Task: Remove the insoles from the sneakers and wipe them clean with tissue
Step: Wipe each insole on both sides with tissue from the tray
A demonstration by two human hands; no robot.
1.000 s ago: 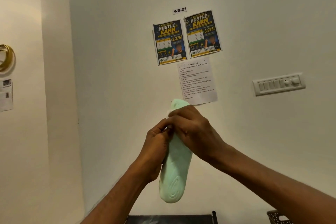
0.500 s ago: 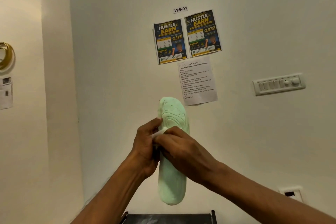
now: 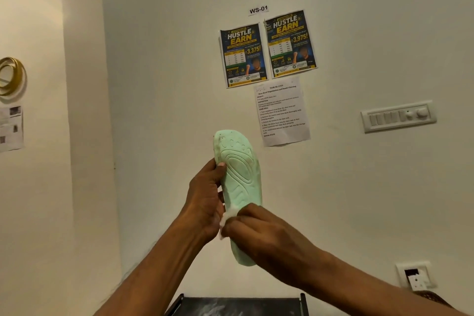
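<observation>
A pale mint-green insole (image 3: 239, 174) is held upright in front of the wall, its ribbed underside towards me. My left hand (image 3: 205, 200) grips its left edge near the middle, thumb on the ribbed face. My right hand (image 3: 259, 231) is closed on a small wad of white tissue (image 3: 225, 218) and presses it against the lower part of the insole, covering most of the heel end. No sneakers are in view.
A dark shelf or rack top (image 3: 238, 305) lies below the hands at the bottom edge. On the wall behind are two posters (image 3: 266, 49), a printed sheet (image 3: 280, 113), a switch panel (image 3: 398, 117) and a socket (image 3: 414, 276).
My right hand with the tissue has slid down the insole from the toe end to the heel end, uncovering the ribbed upper part. My left hand has kept its hold.
</observation>
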